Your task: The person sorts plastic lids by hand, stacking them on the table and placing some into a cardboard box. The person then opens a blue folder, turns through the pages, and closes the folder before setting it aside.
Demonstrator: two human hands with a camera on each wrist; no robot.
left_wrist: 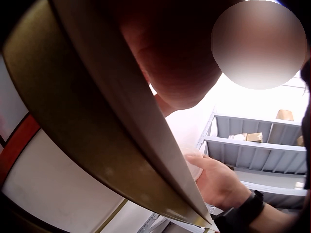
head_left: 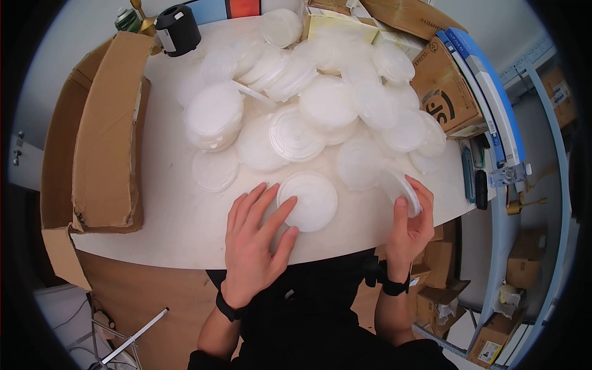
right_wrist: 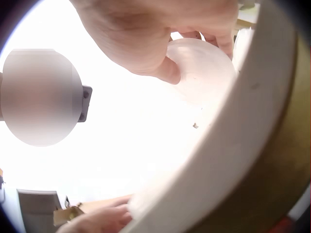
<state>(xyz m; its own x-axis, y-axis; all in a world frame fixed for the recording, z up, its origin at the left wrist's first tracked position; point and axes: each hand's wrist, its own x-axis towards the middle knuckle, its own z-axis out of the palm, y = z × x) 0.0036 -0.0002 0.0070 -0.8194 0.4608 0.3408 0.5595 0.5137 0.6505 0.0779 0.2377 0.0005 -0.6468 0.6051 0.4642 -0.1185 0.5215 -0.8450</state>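
Observation:
My left hand (head_left: 256,237) lies spread at the table's front, its index fingertip on the left part of a round white plastic lid (head_left: 311,202). To the right, my right hand (head_left: 411,229) pinches another round plastic lid (head_left: 412,196) between thumb and fingers, tilted up on edge. The right wrist view shows this lid (right_wrist: 204,68) from below, with the thumb on its near face. Behind both hands, a heap of similar lids (head_left: 330,102) spreads over the white table (head_left: 166,216), some in stacks (head_left: 214,114).
An open cardboard box (head_left: 108,142) stands along the left edge. A black cylinder (head_left: 177,29) is at the back left. More cardboard boxes (head_left: 447,86) and blue-and-white folders (head_left: 478,86) line the right side. Shelving (head_left: 524,185) stands beyond.

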